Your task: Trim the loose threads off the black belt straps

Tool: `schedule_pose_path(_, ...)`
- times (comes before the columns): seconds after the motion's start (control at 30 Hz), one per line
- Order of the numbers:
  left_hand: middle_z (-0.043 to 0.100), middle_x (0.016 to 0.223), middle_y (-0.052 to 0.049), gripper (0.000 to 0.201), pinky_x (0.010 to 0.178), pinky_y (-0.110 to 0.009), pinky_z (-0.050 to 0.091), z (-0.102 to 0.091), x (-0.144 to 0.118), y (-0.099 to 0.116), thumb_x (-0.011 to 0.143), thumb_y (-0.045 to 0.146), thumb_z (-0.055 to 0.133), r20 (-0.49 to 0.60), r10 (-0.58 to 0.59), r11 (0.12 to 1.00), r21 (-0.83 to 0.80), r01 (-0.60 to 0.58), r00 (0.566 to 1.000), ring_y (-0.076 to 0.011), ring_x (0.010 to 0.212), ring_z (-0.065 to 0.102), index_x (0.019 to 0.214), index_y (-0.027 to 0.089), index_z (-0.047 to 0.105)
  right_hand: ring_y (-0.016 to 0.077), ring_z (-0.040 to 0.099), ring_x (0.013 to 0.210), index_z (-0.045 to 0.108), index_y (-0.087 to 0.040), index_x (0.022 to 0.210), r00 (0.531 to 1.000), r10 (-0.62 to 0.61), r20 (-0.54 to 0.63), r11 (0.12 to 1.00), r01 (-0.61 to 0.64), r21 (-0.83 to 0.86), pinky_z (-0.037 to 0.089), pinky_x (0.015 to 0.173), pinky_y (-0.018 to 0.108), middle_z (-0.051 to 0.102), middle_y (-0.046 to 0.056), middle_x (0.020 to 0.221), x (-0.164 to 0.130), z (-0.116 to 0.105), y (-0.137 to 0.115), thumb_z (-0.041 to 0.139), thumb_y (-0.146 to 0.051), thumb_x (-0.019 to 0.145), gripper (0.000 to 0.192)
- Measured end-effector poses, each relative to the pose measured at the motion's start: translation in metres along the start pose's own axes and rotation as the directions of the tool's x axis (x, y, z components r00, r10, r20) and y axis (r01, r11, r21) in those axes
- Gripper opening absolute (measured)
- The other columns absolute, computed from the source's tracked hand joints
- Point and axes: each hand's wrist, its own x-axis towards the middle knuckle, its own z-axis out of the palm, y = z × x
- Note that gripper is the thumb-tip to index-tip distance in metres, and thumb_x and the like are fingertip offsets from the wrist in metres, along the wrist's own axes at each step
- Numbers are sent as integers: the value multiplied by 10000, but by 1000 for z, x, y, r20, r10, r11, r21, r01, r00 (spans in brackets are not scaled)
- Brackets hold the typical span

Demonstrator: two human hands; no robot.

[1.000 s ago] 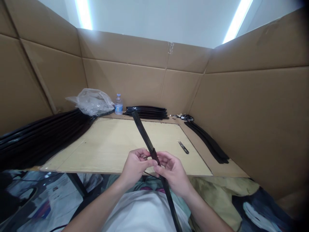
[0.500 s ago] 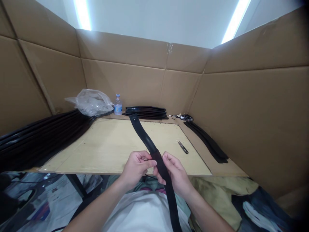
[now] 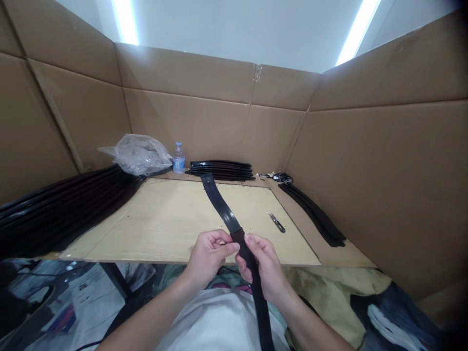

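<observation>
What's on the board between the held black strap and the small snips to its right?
Nothing: in the head view, bare board separates the black strap, gripped by the left hand and right hand, from the snips.

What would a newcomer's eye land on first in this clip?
Both hands at the near table edge: the left hand and right hand pinch one long black strap that rises away over the pale wooden board. Next, the big pile of black strips along the left cardboard wall, and the small snips lying to the right of the hands.
</observation>
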Motion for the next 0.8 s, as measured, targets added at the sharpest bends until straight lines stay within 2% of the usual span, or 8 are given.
schedule_pose_path(0.13,398,447,91,330,356,-158,124,-2,2,0,667,325,756,0,9,1000,-27,-9,1000,-1,359,218,662,147,479,62,435,378,483,-169,722,1000,-13,-2,1000,13,18,297,363,169,575,-9,538,1,-1,0,554,-455,857,324)
schedule_pose_path(0.27,402,456,95,353,357,-159,114,-7,6,-1,670,320,757,-39,36,998,-58,-38,999,0,363,210,645,155,445,83,509,512,511,-162,725,995,-79,58,997,79,-1,393,497,208,637,35,688,1,-3,-2,591,-412,847,290)
schedule_pose_path(0.4,452,455,86,333,354,-152,114,-12,8,0,683,308,749,-13,40,997,-64,-40,999,5,350,222,660,152,457,100,524,572,583,-150,805,989,-116,93,992,120,-48,410,543,227,641,42,723,2,-6,-2,632,-379,822,235)
schedule_pose_path(0.5,554,511,49,326,357,-135,177,-12,7,4,635,269,784,24,35,996,-80,-33,999,-6,361,352,691,144,487,107,531,580,624,-147,956,986,-136,97,988,142,-64,413,540,235,639,34,720,5,-11,1,672,-339,794,256)
schedule_pose_path(0.6,626,610,17,384,410,-153,331,-8,5,8,523,203,837,24,28,995,-100,-25,999,-72,459,539,707,145,505,106,533,565,650,-155,968,984,-151,100,985,158,-71,416,538,243,632,22,714,7,-14,4,695,-302,775,247)
schedule_pose_path(0.67,598,580,42,401,424,-171,367,-6,3,10,489,177,846,8,19,995,-101,-18,1000,-81,450,545,689,151,499,104,530,548,664,-155,959,982,-152,115,983,163,-87,415,530,247,630,19,706,7,-15,4,709,-291,760,245)
schedule_pose_path(0.8,480,479,98,375,388,-151,310,-4,0,12,496,158,840,-13,-7,998,-70,6,1000,-36,384,434,686,151,516,92,515,514,687,-148,944,975,-140,175,978,165,-132,415,498,241,623,20,704,9,-16,3,718,-271,748,233)
